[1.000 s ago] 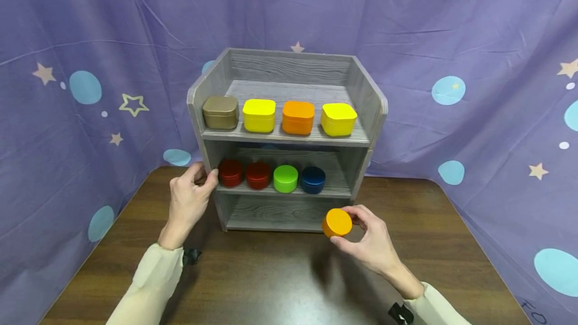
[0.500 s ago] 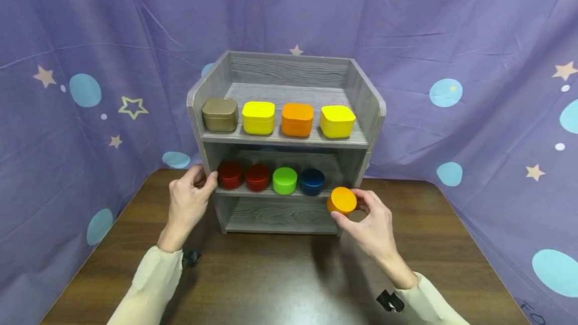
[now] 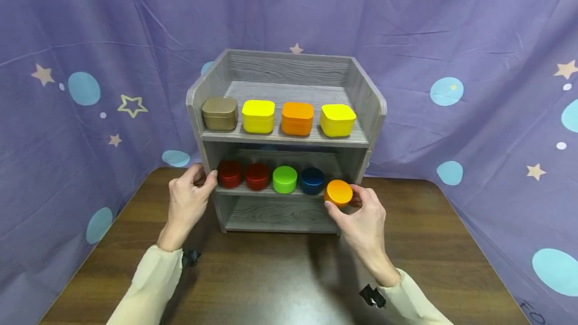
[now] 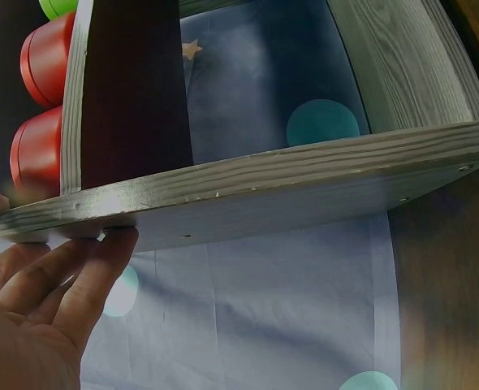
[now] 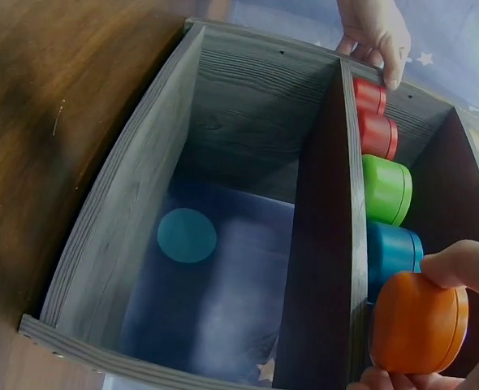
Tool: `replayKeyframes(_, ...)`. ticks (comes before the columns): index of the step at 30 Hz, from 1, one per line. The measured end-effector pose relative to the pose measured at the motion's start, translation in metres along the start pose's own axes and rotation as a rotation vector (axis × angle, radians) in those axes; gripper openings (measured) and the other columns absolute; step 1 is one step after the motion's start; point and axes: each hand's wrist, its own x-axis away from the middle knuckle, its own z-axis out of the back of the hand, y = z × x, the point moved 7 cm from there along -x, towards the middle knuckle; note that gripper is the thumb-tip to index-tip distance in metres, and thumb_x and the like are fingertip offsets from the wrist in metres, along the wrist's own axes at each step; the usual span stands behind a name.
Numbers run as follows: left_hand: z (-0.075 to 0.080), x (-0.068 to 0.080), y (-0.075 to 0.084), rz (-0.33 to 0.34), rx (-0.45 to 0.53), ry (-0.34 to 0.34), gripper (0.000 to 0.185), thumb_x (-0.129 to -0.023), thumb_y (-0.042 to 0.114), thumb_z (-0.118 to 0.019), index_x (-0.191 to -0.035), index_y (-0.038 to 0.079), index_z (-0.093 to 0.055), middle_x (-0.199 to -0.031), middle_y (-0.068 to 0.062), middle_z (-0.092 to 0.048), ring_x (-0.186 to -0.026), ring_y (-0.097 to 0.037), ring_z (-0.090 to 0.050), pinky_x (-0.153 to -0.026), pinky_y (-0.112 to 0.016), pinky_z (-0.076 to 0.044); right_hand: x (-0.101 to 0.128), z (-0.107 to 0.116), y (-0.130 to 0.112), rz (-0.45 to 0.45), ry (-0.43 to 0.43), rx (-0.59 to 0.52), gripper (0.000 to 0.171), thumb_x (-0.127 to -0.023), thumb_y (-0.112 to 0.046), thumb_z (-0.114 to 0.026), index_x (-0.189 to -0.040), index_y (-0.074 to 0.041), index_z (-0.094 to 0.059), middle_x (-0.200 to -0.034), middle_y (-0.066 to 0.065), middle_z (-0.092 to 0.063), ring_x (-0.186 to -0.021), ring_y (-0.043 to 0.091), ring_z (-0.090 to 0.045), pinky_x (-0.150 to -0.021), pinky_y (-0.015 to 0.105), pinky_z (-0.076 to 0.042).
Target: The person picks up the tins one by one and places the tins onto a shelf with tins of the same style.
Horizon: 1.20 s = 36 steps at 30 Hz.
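My right hand (image 3: 365,222) pinches a round orange tin (image 3: 338,193) between thumb and fingers, at the right end of the middle board of a grey wooden shelf unit (image 3: 289,139). In the right wrist view the orange tin (image 5: 414,323) is just right of a blue round tin (image 5: 392,253). My left hand (image 3: 187,204) grips the unit's left side panel, thumb on the front edge and fingers on the outer face. Along the middle board stand two red tins (image 3: 230,174), a green tin (image 3: 285,180) and the blue one. Whether the orange tin touches the board is unclear.
On the top board stand a bronze square tin (image 3: 220,114), two yellow tins (image 3: 259,116) and an orange square tin (image 3: 297,119). The unit stands on a brown wooden table (image 3: 266,280), with a purple patterned curtain (image 3: 406,24) behind it.
My right hand has raised the orange round tin from in front of the lower compartment to the middle board's right end, beside the blue tin. My left hand stays on the side panel.
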Motion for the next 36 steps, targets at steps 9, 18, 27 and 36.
replayKeyframes(9, -0.001, 0.0, 0.0, 0.018, 0.005, -0.01, 0.009, -0.095, 0.008, -0.075, -0.097, -0.001, -0.077, -0.081, -0.018, -0.082, -0.072, 0.022, -0.054, -0.068, -0.003, -0.04, 0.006, -0.007, -0.003, -0.001, 0.116, 0.046, 0.057, -0.074, -0.026, -0.099, -0.118, 0.001, -0.076, -0.099, 0.015, -0.067, -0.088, 0.031, -0.068, -0.079, 0.042, -0.049)
replayKeyframes(18, 0.0, -0.001, 0.0, 0.022, 0.012, -0.006, 0.008, -0.094, 0.007, -0.075, -0.097, -0.001, -0.076, -0.081, -0.019, -0.082, -0.072, 0.023, -0.054, -0.068, -0.002, -0.041, 0.006, -0.013, -0.003, -0.027, 0.147, 0.061, 0.061, -0.078, -0.03, -0.097, -0.123, 0.003, -0.075, -0.073, 0.008, -0.061, -0.067, 0.023, -0.056, -0.067, 0.036, -0.042)
replayKeyframes(27, 0.0, 0.0, -0.001, 0.02, 0.005, -0.008, 0.008, -0.094, 0.005, -0.075, -0.097, -0.002, -0.076, -0.083, -0.019, -0.082, -0.073, 0.024, -0.054, -0.069, -0.001, -0.04, 0.007, -0.023, 0.0, -0.097, 0.135, 0.036, 0.064, -0.085, -0.036, -0.092, -0.131, 0.003, -0.072, -0.058, 0.004, -0.066, -0.052, 0.018, -0.061, -0.066, 0.045, -0.053)
replayKeyframes(36, -0.001, 0.0, -0.001, 0.018, 0.001, -0.005, 0.008, -0.094, 0.006, -0.075, -0.096, -0.001, -0.075, -0.079, -0.018, -0.081, -0.071, 0.022, -0.053, -0.067, -0.003, -0.04, 0.011, -0.03, 0.0, -0.093, 0.177, 0.009, 0.064, -0.09, -0.035, -0.089, -0.138, 0.003, -0.069, -0.058, 0.004, -0.07, -0.059, 0.029, -0.072, -0.072, 0.053, -0.058)
